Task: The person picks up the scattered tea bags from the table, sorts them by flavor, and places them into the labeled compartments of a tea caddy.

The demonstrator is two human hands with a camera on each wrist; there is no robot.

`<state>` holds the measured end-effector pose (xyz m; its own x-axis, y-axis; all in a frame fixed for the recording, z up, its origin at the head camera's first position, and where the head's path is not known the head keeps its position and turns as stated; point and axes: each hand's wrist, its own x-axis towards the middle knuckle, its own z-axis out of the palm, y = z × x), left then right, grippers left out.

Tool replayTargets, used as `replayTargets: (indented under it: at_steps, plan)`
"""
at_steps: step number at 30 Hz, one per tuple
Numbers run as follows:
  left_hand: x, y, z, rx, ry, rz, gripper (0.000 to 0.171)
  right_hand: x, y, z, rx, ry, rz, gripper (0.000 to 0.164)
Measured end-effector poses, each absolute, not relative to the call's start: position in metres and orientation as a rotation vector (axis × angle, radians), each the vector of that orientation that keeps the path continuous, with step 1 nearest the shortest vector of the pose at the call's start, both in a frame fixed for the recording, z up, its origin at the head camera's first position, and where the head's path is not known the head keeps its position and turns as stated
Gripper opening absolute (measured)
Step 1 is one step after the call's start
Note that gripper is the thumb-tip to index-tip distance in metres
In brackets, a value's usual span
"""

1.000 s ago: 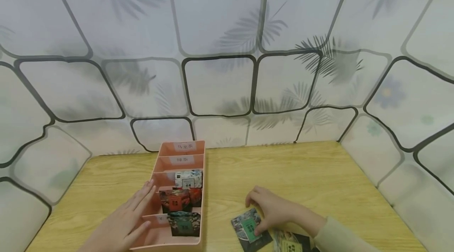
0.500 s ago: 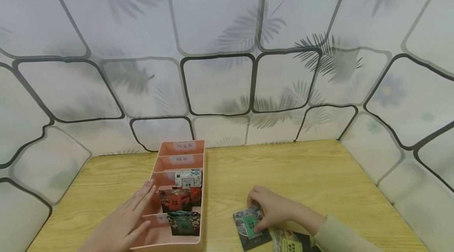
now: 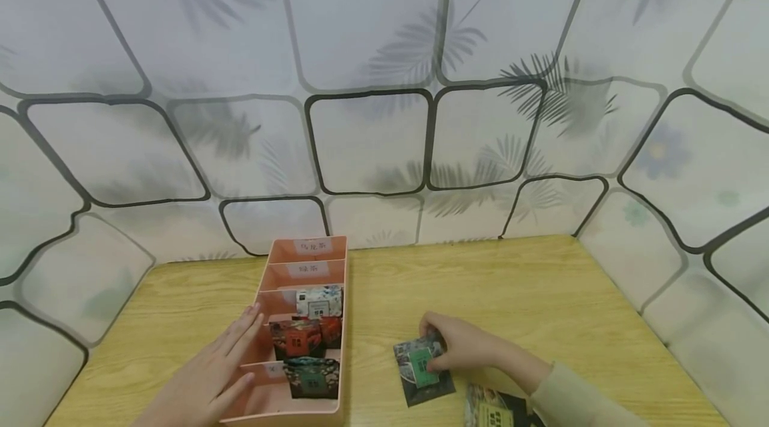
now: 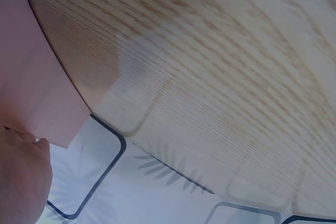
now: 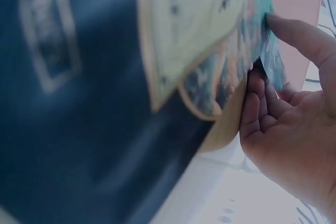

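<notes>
Between thumb and fingers, my right hand [image 3: 468,347] pinches a dark tea sachet [image 3: 423,371] with a green label, right of the pink divided box [image 3: 264,403]. In the right wrist view its green edge [image 5: 272,59] shows between thumb and fingers. A sachet with a yellow label [image 3: 495,411] lies below that hand, partly covered by the sleeve. My left hand [image 3: 201,377] rests its extended fingers along the box's left rim. Inside the box stand a white patterned sachet [image 3: 318,301], red sachets [image 3: 297,340] and a dark green-labelled sachet [image 3: 312,380].
Two far compartments of the box bear paper labels [image 3: 308,269] with handwriting. The wood-grain table [image 3: 510,287] runs back to a patterned cloth wall [image 3: 378,147] on three sides.
My right hand has moved the green-labelled sachet slightly away from me, apart from the yellow-labelled one. My left hand stays in place on the box.
</notes>
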<state>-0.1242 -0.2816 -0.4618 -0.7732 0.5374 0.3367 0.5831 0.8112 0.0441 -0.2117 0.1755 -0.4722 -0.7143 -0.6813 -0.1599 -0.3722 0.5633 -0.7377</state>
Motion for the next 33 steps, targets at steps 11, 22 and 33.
replayTargets:
  at_steps: [11,22,33]
  plan:
    - [-0.125,-0.281,-0.462,-0.852,-2.682,-0.212,0.081,-0.218,0.176,-0.475,-0.802,2.343,-1.142,0.019]
    - [-0.124,-0.282,-0.463,-0.850,-2.663,-0.208,0.083,-0.225,0.173,-0.464,-0.773,2.317,-1.219,0.014]
    - [-0.124,-0.281,-0.463,-0.846,-2.682,-0.225,0.081,-0.231,0.167,-0.451,-0.802,2.343,-1.267,0.011]
